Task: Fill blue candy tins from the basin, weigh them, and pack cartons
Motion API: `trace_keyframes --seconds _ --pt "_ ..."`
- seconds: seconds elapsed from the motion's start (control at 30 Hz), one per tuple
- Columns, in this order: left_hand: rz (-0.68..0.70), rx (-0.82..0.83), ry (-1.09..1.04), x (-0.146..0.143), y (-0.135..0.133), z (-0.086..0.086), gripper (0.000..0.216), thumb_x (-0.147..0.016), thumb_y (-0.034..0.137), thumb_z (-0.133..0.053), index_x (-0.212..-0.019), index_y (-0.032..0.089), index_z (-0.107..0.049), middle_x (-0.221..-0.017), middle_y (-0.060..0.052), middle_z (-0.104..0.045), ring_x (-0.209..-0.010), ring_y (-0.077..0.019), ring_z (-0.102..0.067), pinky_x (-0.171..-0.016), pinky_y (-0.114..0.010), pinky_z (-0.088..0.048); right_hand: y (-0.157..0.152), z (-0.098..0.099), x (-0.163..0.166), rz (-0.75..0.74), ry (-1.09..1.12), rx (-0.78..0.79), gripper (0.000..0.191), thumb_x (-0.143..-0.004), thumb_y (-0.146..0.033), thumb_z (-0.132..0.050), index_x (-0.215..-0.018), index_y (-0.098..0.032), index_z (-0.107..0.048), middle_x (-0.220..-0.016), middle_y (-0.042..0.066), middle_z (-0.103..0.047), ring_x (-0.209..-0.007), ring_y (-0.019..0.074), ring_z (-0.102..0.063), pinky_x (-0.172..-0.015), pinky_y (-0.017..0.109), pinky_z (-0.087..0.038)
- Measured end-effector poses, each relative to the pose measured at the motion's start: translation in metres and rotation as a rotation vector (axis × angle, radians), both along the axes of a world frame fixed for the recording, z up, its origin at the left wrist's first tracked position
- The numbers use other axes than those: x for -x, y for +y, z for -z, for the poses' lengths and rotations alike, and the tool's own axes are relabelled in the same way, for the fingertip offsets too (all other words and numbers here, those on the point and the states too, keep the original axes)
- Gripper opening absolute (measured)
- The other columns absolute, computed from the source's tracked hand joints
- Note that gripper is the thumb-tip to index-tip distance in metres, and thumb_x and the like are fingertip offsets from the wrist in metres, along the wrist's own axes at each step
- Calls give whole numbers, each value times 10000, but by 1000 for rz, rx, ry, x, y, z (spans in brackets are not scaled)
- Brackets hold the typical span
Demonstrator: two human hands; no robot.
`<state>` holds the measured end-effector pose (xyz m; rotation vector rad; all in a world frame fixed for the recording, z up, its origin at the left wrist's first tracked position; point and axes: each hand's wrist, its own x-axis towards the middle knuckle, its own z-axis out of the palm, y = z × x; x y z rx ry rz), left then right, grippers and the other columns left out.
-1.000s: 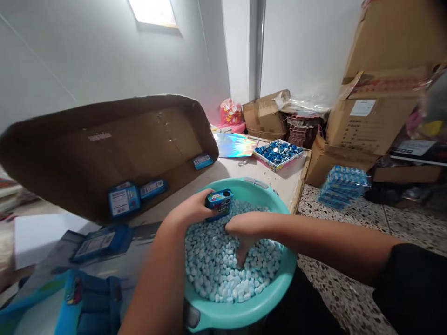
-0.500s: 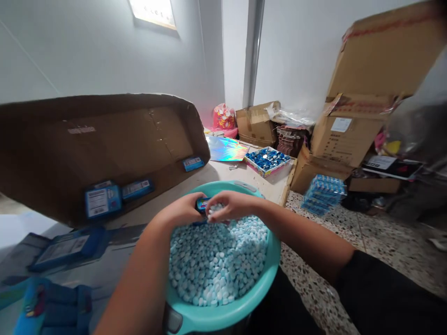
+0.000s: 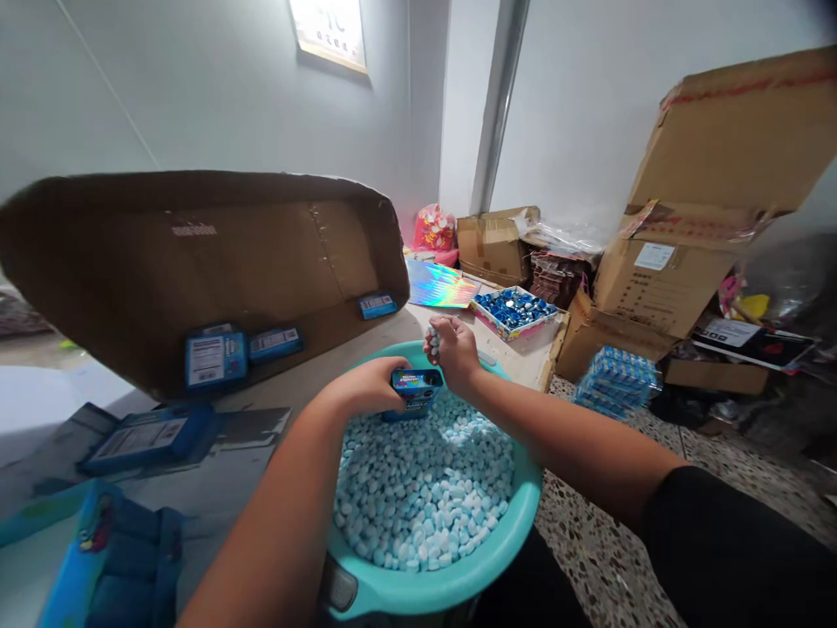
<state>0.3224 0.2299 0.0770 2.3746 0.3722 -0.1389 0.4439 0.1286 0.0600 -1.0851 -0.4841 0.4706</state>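
My left hand [image 3: 371, 385] is wrapped round a small blue tin [image 3: 418, 401] with colourful print, held low over the far side of a turquoise tub [image 3: 533, 523]. Pale blue and white candies [image 3: 418, 497] fill much of the tub. Just to the right of the tin and higher, my right hand [image 3: 458, 351] is closed on a handful of the same candies, some showing between its fingers. The hand is apart from the tin, above the tub's far rim. How full the tin is cannot be made out.
On the left a large cardboard box [image 3: 275, 262] lies open with several blue packs [image 3: 215, 359] inside. A shallow tray of blue shiny pieces [image 3: 516, 308] sits on the table behind the tub. Wrapped blue packs [image 3: 618, 381] and cardboard cartons [image 3: 673, 279] stand on the right.
My right hand has lifted up and away from the tin with candies in its fist. More of the tin now shows in my left hand. The view has shifted slightly left.
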Motion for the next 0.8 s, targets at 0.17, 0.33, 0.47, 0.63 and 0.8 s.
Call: trace_keyframes --seconds 0.17,0.33,0.47,0.63,0.8 --pt "-5 -27 -1 0 2 3 496 -525 251 -663 -1018 215 -631 -928 -10 -673 -875 -251 -617 -685 -298 -428 -2 0 6 -40 2 -9 226 -700 -384 -618 -790 -200 -523 -550 -48 -549 -455 113 -536 -401 209 -398" --pt "-5 -34 4 0 2 4 507 -529 257 -668 -1033 217 -634 -952 -15 -680 -882 -252 -621 -700 -304 -434 -3 0 8 -74 2 -29 162 -701 -335 -583 -725 -191 -513 -537 -36 -547 -467 111 -546 -438 208 -393" --pt "4 -15 6 0 3 5 528 -531 259 -665 -1057 220 -644 -926 -6 -682 -855 -239 -620 -692 -304 -435 -4 0 8 -113 -10 -39 146 -696 -327 -559 -698 -195 -498 -537 -35 -533 -482 122 -559 -449 219 -388" --pt "8 -4 26 1 3 3 528 -540 259 -674 -1064 210 -638 -938 -16 -678 -882 -247 -619 -709 -308 -438 -6 -2 9 -127 -40 -45 128 -700 -309 -560 -694 -191 -512 -534 -38 -546 -480 111 -544 -462 216 -390" --pt "4 -25 53 2 2 -1 564 -537 245 -685 -1096 197 -621 -984 -28 -675 -915 -247 -614 -730 -302 -442 -8 -2 10 -136 -39 -56 134 -693 -315 -574 -730 -192 -536 -536 -42 -575 -497 122 -567 -471 218 -418"
